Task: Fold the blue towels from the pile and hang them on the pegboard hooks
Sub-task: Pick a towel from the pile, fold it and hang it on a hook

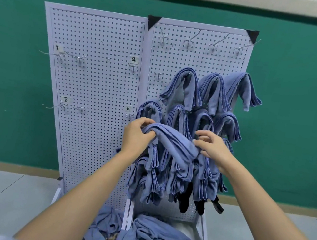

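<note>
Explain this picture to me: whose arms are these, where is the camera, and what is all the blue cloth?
There is no machine here. These are a person's two bare arms, seen from a camera worn on the head that looks forward and down. The left hand and right hand each grip one end of a folded blue towel, held up in front of the right pegboard. Many hung towels are already draped on that board, but its top hooks are bare. The left pegboard carries only hooks and small labels. On the floor at the boards' feet lies the pile of unfolded towels.
</note>
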